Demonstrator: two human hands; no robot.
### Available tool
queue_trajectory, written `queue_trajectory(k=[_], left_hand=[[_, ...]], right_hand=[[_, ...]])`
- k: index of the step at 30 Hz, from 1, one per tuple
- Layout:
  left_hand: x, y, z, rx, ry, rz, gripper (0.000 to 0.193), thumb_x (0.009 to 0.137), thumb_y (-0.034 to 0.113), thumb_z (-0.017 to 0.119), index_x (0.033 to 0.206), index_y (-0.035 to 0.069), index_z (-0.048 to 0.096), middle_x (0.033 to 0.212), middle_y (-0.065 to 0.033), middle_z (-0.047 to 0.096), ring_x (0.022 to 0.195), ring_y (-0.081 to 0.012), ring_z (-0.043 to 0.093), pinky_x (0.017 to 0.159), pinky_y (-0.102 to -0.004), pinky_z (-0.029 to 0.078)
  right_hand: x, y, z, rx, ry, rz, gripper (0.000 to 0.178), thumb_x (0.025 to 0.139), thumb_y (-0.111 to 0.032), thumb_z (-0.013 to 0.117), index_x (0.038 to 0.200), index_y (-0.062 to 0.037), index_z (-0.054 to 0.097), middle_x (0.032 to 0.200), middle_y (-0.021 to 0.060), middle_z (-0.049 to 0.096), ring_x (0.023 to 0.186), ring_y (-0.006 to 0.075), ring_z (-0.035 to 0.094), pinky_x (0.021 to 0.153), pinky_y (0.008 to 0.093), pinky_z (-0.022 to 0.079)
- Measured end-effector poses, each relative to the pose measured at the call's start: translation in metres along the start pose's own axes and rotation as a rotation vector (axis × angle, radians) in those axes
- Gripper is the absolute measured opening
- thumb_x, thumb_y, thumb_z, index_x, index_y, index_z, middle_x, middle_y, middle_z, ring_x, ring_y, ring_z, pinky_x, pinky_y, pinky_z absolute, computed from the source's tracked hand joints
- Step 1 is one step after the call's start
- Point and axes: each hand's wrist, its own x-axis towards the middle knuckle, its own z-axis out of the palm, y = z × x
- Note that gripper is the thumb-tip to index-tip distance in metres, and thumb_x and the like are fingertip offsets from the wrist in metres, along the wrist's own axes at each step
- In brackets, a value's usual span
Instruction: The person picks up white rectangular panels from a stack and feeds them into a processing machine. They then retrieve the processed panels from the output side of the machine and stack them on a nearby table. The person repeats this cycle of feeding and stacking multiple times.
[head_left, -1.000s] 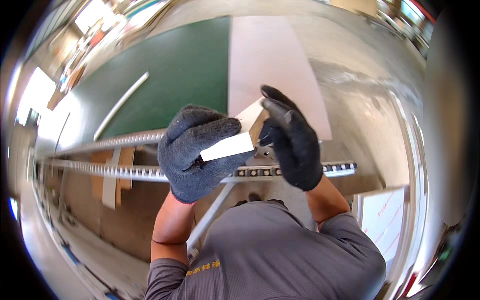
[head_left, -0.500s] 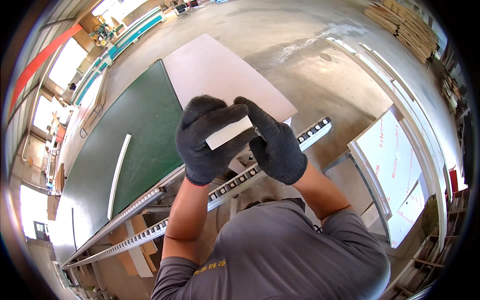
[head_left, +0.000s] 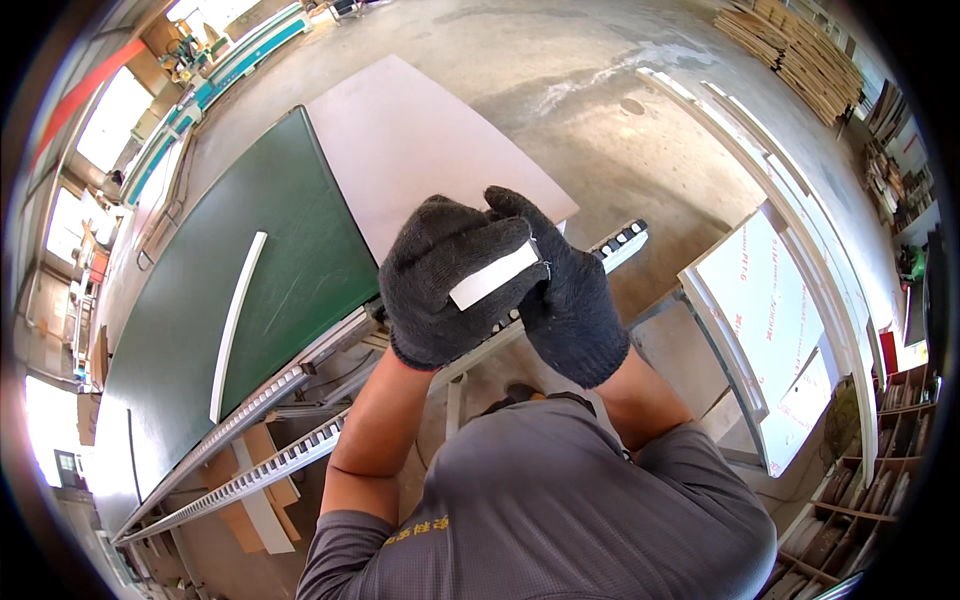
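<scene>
Above the near roller rail (head_left: 272, 470), both your gloved hands meet in front of your chest around one short white piece (head_left: 494, 276). Your left hand (head_left: 415, 290) is folded round it, fingers over the far side, leaving one flat white face showing toward you. Your right hand (head_left: 575, 305) sits at the piece's right end, fingers curled; contact looks likely, but you cannot tell from this view whether it pinches the end or only rests against it.

Progress, as judged: the piece is picked up and clear of any support; it is neither set down nor let go. Handling seems midway. Whether its hidden faces or far end are finished cannot be read, since the gloves cover them.

Surroundings: a long white strip (head_left: 236, 325) lies untouched on the green worktop (head_left: 300, 220), to your left. Beyond your hands lies a pale pink board (head_left: 420, 130), beside the green surface.
</scene>
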Motion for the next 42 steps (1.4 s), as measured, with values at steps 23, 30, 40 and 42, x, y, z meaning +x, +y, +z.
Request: queue_trajectory(k=[23, 30, 40, 42], left_hand=[[-0.045, 0.019, -0.004, -0.078, -0.103, 0.075, 0.035, 0.066, 0.026, 0.083, 0.097, 0.012, 0.074, 0.090, -0.0030, 0.056, 0.078, -0.0212, 0.058, 0.069, -0.0342, 0.049], [-0.147, 0.042, -0.096, -0.180, -0.114, -0.506, 0.029, 0.087, 0.029, 0.067, 0.100, 0.004, 0.071, 0.096, -0.0129, 0.063, 0.089, -0.0290, 0.060, 0.084, -0.0405, 0.046], [-0.294, 0.225, -0.203, 0.321, 1.399, -0.743, 0.052, 0.100, 0.035, 0.051, 0.140, 0.002, 0.043, 0.127, -0.0111, 0.057, 0.112, -0.0190, 0.057, 0.094, -0.0333, 0.048], [-0.344, 0.284, -0.206, 0.444, 1.653, -0.643, 0.057, 0.099, 0.045, 0.048, 0.136, 0.002, 0.045, 0.116, -0.0134, 0.062, 0.105, -0.0223, 0.062, 0.087, -0.0330, 0.051]], right_hand=[[0.001, 0.169, 0.060, 1.885, -0.404, 0.639, 0.060, 0.101, -0.044, 0.038, 0.146, -0.0047, 0.033, 0.140, 0.0183, 0.048, 0.106, 0.0252, 0.060, 0.092, 0.0363, 0.049], [0.039, 0.175, 0.180, 0.652, -0.596, 0.148, 0.045, 0.103, -0.031, 0.034, 0.131, -0.0001, 0.050, 0.113, 0.0128, 0.062, 0.099, 0.0229, 0.062, 0.086, 0.0378, 0.052], [-0.124, 0.056, 0.296, 0.526, -1.296, -0.362, 0.076, 0.074, -0.013, 0.074, 0.140, 0.0003, 0.040, 0.121, 0.0126, 0.052, 0.107, 0.0248, 0.054, 0.093, 0.0340, 0.045], [-0.174, 0.042, 0.286, 0.404, -1.458, -0.730, 0.070, 0.071, -0.017, 0.076, 0.134, -0.0038, 0.049, 0.115, 0.0154, 0.055, 0.100, 0.0309, 0.058, 0.085, 0.0372, 0.049]])
